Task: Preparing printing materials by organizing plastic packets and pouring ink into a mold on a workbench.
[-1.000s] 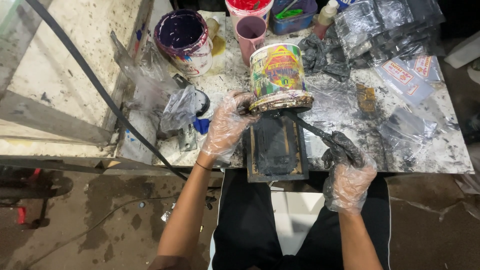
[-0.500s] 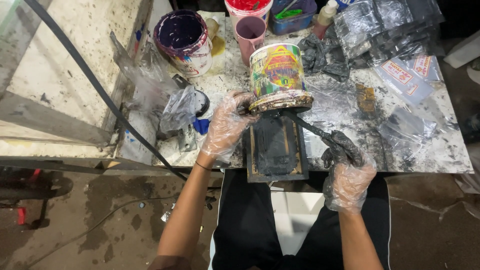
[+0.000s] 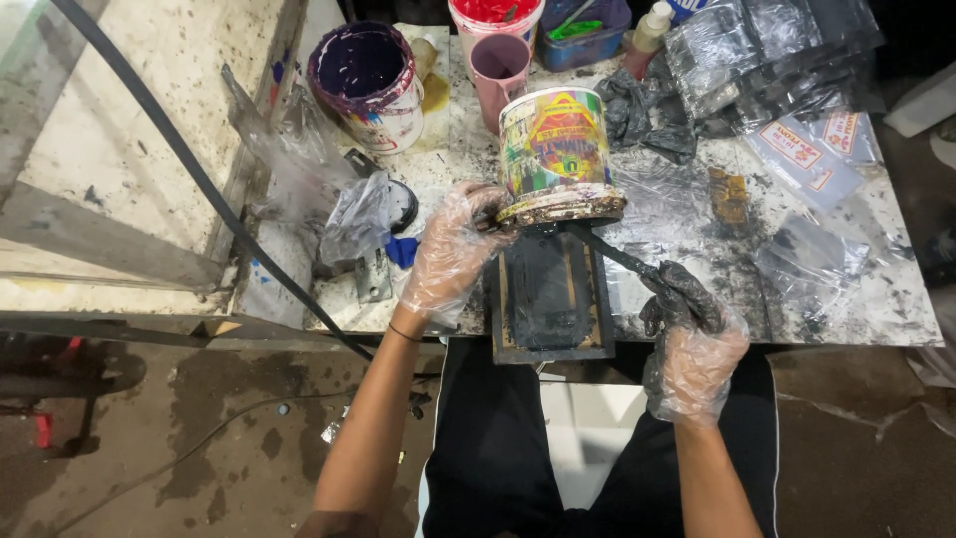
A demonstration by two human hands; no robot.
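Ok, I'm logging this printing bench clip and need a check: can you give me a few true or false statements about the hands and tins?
1. The left hand grips the tilted colourful tin. True.
2. The right hand is bare. False: it wears a clear plastic glove smeared black.
3. The right hand holds a dark stick-like tool reaching under the tin's mouth. True.
4. The purple-stained tin lies on the floor. False: it stands on the table.
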